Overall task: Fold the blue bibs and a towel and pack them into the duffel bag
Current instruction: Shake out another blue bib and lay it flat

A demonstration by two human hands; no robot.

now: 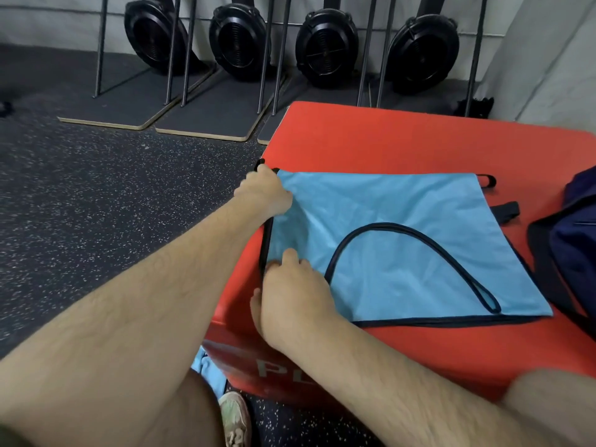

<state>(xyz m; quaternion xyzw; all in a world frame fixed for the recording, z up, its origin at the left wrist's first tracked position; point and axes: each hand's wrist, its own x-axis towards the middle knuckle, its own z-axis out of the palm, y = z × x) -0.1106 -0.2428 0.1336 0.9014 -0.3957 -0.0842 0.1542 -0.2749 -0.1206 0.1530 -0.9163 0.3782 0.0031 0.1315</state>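
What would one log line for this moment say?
stage: folding | blue bib flat on red box | left hand grips far-left corner | right hand at near-left edge | duffel bag right
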